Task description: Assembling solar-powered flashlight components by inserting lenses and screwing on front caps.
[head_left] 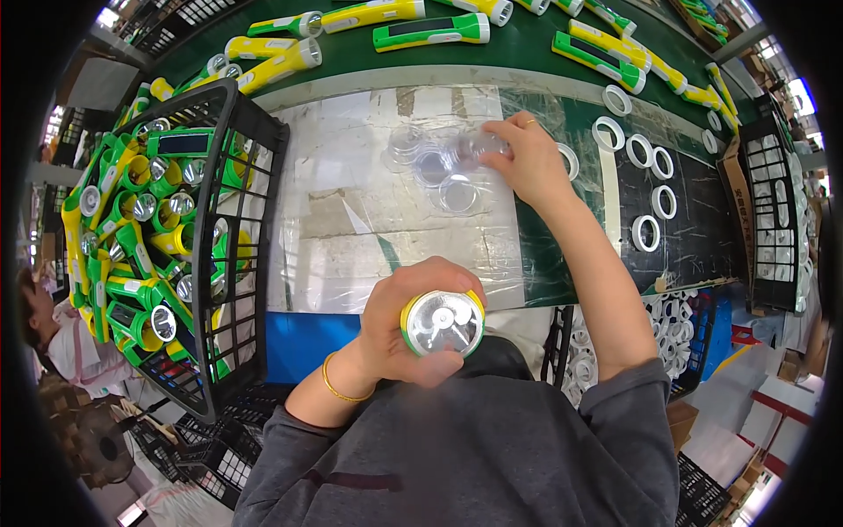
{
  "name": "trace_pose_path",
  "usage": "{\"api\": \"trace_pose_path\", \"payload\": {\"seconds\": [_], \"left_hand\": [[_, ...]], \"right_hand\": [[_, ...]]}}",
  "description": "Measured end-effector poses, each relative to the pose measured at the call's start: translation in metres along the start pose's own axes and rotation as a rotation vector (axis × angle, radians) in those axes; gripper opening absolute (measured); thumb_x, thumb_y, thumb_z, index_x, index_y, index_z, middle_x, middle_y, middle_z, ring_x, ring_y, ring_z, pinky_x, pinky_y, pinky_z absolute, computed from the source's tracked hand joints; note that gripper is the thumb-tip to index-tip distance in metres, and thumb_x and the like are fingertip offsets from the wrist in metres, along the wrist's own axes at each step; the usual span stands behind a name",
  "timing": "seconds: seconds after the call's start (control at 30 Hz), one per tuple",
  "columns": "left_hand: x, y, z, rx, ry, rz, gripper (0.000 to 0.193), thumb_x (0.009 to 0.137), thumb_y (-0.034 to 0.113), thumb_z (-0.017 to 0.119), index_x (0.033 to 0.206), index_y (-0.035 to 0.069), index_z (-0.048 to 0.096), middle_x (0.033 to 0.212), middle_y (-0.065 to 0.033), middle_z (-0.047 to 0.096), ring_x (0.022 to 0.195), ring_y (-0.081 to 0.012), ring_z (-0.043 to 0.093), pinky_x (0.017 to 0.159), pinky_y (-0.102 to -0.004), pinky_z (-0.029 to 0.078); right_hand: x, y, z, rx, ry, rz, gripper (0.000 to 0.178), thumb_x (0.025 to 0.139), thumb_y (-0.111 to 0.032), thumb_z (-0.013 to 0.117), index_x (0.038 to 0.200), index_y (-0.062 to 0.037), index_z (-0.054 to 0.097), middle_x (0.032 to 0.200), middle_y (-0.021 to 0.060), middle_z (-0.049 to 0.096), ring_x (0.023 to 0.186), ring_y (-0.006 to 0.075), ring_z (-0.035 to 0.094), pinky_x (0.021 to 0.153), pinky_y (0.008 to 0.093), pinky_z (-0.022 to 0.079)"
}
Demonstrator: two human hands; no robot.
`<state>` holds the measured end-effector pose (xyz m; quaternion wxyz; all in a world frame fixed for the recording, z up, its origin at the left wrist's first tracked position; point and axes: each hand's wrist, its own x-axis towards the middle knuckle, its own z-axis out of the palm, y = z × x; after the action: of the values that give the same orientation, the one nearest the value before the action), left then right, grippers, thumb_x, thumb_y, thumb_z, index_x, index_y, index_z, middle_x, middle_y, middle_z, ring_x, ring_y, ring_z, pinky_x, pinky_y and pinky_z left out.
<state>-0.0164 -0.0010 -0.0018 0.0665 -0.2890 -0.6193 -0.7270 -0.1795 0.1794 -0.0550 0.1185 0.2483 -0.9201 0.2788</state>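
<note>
My left hand [399,321] is wrapped round a flashlight [445,323] close to my body. Its open end faces up and shows a silver reflector with a bulb in the middle; the rim is yellow and green. Farther out over the bench, my right hand [525,158] pinches a clear plastic lens [483,149], slightly blurred, between thumb and fingers. Beside it several more clear round lenses [458,193] lie loosely on the bench's pale sheet. A white ring [568,162] lies partly hidden behind my right wrist.
A black crate [233,97] full of yellow-green flashlights stands at the left. Several white rings [639,151] lie on the bench's right part. More flashlights [430,33] lie along the green far surface. A second black crate [773,211] is at the right; a person [83,347] shows far left.
</note>
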Motion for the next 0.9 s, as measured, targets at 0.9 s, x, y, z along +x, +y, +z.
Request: {"api": "trace_pose_path", "payload": {"seconds": [0.9], "left_hand": [[-0.007, -0.014, 0.018, 0.095, 0.156, 0.046, 0.077, 0.064, 0.044, 0.084, 0.117, 0.002, 0.048, 0.096, -0.0142, 0.062, 0.079, -0.0261, 0.064, 0.067, -0.0333, 0.051]], "right_hand": [[-0.078, -0.128, -0.108, 1.331, -0.332, 0.555, 0.013, 0.085, -0.004, 0.067, 0.094, -0.0022, 0.057, 0.073, -0.0001, 0.06, 0.057, 0.0004, 0.052, 0.046, 0.0157, 0.038]]}}
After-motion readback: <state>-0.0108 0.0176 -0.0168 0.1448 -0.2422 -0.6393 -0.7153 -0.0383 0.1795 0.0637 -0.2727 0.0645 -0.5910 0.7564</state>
